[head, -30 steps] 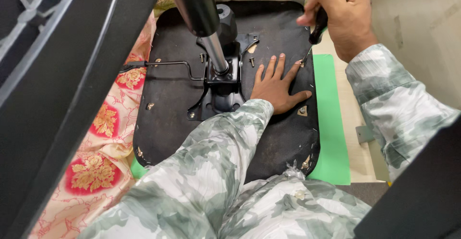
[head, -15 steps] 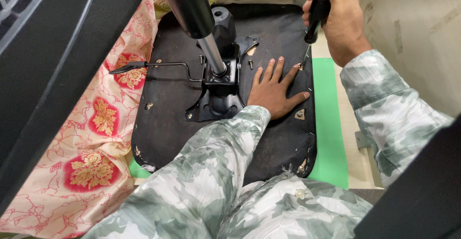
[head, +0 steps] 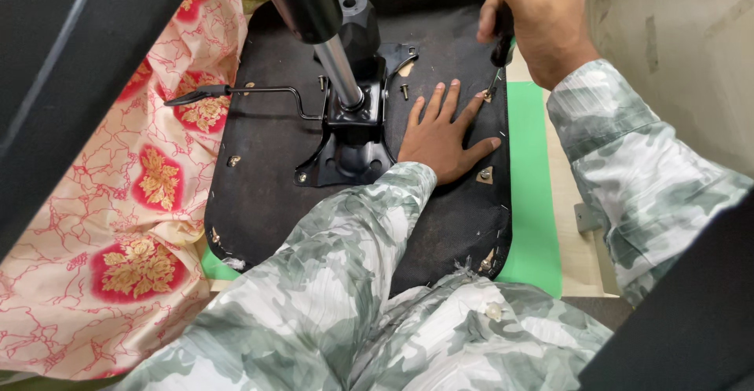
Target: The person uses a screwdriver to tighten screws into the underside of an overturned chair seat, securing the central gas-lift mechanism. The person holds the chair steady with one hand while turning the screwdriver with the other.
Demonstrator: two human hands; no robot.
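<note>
At upper right your right hand fists the screwdriver on an edge fastener, left hand splayed flat on the upturned seat base; centre plate looks already bolted, corner brackets apparently left.

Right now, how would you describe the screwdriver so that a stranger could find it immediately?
Start at the black chair seat underside with the metal column. Go to its right edge, beside the green mat. There the right hand holds the screwdriver upright, tip on the seat edge; it is the only tool with a black handle.
</note>
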